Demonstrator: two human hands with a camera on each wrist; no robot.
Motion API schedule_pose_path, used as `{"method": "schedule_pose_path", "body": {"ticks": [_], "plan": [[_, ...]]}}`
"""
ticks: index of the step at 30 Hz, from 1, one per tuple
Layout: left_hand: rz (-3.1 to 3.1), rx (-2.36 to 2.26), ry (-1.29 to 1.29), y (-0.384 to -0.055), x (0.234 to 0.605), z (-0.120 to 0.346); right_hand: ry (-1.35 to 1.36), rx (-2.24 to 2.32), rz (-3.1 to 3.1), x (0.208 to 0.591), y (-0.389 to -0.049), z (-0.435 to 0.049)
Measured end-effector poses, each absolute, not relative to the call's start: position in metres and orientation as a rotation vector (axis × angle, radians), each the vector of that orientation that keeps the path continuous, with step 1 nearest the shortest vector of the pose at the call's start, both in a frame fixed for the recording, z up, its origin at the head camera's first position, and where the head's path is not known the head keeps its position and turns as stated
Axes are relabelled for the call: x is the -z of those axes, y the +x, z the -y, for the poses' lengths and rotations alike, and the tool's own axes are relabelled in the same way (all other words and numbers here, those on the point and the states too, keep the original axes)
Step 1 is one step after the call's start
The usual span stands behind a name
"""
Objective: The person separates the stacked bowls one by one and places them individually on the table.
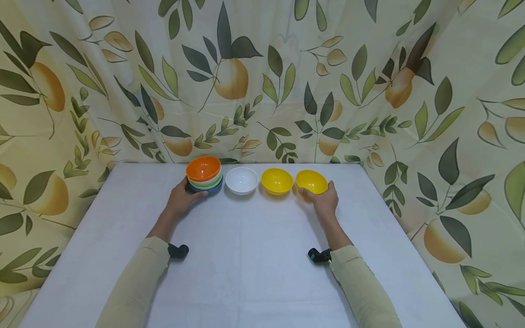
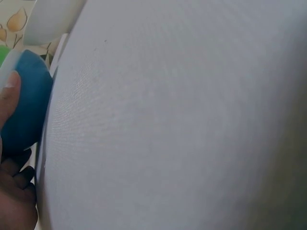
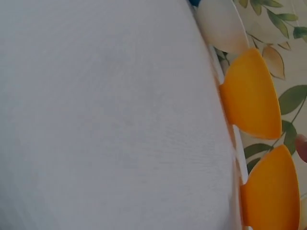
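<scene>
My left hand point(image 1: 180, 198) grips a stack of bowls at the table's far left, thumb along the front and fingers round the left side. An orange bowl point(image 1: 203, 168) tops the stack, with green and white rims under it and a blue bowl point(image 2: 32, 103) lowest. In the left wrist view the thumb lies against the blue bowl's side. My right hand point(image 1: 325, 200) holds the rightmost yellow bowl point(image 1: 312, 180), thumb at its front and fingers at its right side. Only a fingertip shows in the right wrist view, beside that bowl's rim.
Between the hands stand a white bowl point(image 1: 242, 180) and another yellow bowl point(image 1: 277, 180), in one row with the held ones. The row runs along the far edge of the white-covered table point(image 1: 246, 264). A fruit-patterned curtain point(image 1: 270, 109) hangs right behind it.
</scene>
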State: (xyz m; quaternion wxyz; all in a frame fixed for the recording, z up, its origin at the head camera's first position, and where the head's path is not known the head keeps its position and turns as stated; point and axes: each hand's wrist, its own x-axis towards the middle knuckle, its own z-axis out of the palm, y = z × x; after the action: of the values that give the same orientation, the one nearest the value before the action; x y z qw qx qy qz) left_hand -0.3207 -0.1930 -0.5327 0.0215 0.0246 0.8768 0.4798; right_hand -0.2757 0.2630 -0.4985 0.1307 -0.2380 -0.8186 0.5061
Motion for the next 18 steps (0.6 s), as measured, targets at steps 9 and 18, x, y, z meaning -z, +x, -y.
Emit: {"method": "schedule_pose_path", "body": {"ticks": [9,18], "plan": [[-2.710,-1.490,0.070,-0.320,0.533,0.194,-0.632,-1.426,2.396,0.479,-0.280,-0.254],[-2.710,-1.488,0.097,-0.321,0.533,0.194,-0.582,-1.398,2.472,0.466,-0.287,-0.244]]}}
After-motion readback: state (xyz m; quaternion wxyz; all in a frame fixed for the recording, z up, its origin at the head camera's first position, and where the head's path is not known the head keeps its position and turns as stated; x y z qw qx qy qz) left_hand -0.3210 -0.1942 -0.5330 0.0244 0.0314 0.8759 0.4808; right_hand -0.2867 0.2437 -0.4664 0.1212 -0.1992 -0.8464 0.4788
